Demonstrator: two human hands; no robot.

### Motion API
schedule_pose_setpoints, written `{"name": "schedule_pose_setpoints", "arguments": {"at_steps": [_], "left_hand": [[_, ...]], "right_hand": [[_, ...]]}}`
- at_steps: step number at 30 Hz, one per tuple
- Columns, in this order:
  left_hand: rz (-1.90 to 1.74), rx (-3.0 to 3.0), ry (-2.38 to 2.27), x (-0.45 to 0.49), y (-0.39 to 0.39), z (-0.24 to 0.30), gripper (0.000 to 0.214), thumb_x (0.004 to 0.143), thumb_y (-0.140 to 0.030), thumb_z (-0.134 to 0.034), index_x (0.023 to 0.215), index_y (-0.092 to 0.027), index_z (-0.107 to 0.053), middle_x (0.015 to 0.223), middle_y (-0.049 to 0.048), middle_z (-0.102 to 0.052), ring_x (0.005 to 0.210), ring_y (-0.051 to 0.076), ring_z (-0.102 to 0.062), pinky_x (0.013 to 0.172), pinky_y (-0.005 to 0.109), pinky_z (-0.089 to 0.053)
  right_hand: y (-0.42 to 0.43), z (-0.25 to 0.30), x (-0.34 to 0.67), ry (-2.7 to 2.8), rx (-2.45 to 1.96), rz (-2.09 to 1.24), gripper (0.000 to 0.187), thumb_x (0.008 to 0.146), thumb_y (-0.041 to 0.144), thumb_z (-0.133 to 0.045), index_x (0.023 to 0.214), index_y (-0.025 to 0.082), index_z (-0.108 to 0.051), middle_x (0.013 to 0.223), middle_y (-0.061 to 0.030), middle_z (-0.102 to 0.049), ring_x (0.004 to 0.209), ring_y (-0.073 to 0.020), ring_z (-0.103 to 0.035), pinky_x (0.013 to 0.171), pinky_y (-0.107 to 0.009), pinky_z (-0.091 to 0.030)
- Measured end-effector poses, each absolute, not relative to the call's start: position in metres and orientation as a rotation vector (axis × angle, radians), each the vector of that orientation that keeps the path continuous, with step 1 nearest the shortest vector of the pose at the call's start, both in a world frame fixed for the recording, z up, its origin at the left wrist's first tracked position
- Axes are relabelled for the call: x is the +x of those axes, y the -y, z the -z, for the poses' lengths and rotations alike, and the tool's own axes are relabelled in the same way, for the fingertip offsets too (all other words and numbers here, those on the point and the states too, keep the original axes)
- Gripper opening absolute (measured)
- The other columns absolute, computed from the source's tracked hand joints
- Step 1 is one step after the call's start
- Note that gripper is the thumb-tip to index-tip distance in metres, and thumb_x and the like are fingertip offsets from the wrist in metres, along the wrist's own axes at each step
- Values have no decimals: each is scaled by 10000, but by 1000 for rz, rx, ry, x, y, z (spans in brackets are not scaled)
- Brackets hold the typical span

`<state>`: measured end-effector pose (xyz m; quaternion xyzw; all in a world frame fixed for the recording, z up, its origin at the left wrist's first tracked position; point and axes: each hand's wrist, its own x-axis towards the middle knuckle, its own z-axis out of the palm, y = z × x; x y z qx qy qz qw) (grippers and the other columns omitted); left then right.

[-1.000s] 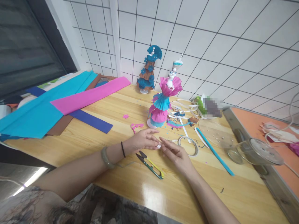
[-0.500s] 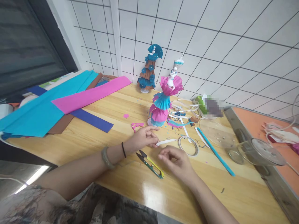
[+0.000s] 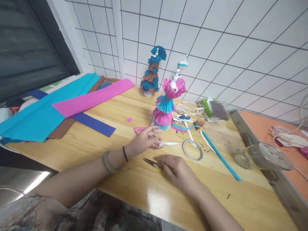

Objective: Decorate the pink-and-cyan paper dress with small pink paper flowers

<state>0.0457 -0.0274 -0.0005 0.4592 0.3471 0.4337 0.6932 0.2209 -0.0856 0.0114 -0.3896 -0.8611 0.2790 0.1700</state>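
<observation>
My left hand [image 3: 147, 138] pinches the end of a white tape strip [image 3: 171, 143] that runs to the tape roll [image 3: 192, 150] lying flat on the table. Just in front, my right hand [image 3: 176, 168] is closed around the handles of thread snips [image 3: 152, 163], whose dark blades point left toward my left wrist. Behind my left hand stands a doll figure [image 3: 166, 107] with a white top and ruffled pink and blue paper layers. Its base is partly hidden by my fingers.
Folded crepe paper [image 3: 93, 98] in several colours lies at the left. A brown and teal paper figure [image 3: 151, 75] stands near the wall. Paper scraps [image 3: 184, 126], a blue strip [image 3: 222, 157] and a clear container [image 3: 262, 157] are on the right. A pink paper flower [image 3: 129, 119] lies behind my left hand.
My right hand has closed on the thread snips, which lay flat on the table before, and their blades have swung slightly. My left hand keeps its pinch on the tape.
</observation>
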Motion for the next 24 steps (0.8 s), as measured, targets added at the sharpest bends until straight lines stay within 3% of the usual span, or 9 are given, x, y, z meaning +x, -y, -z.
{"name": "schedule_pose_setpoints", "arguments": {"at_steps": [6, 10, 16, 19, 21, 24], "left_hand": [[-971, 1093, -793, 45, 27, 1, 556, 670, -183, -651, 1171, -163, -410, 819, 27, -614, 665, 132, -640, 662, 293, -533], [-973, 1093, -798, 44, 26, 3, 553, 667, -199, -660, 1162, -166, -416, 815, 28, -614, 652, 135, -642, 667, 307, -531], [-965, 1109, -775, 43, 25, 5, 546, 691, -210, -640, 1181, -180, -401, 837, 32, -613, 679, 134, -643, 689, 304, -527], [-961, 1121, -768, 43, 26, 5, 550, 700, -216, -634, 1192, -179, -392, 851, 38, -610, 688, 138, -643, 694, 310, -526], [-963, 1127, -764, 43, 26, 5, 552, 702, -214, -630, 1198, -178, -389, 858, 40, -607, 684, 139, -642, 688, 309, -526], [-964, 1148, -752, 43, 27, 5, 549, 717, -200, -605, 1215, -178, -375, 886, 44, -598, 708, 139, -639, 693, 304, -525]], "right_hand": [[86, -16, 225, 2406, -1235, -810, 277, 887, 280, -391, 1081, 203, -575, 971, -80, -643, 835, -164, -605, 744, -273, -447], [93, -20, 215, 2563, -1216, -769, 374, 740, 463, -600, 992, 187, -589, 848, -63, -627, 710, -170, -575, 635, -266, -424], [95, -17, 211, 2564, -1191, -753, 65, 779, 253, -565, 782, 191, -584, 734, -34, -598, 688, -149, -544, 620, -244, -390], [91, -16, 218, 2430, -1203, -936, 124, 825, 236, -498, 752, 195, -590, 731, -21, -615, 684, -138, -555, 626, -235, -404], [87, -15, 224, 2290, -1250, -1081, 153, 826, 299, -513, 785, 193, -617, 731, -15, -630, 670, -138, -563, 612, -233, -420], [83, -16, 232, 2057, -1287, -1237, 281, 835, 375, -496, 997, 190, -632, 806, -31, -648, 653, -135, -577, 611, -244, -447]]}}
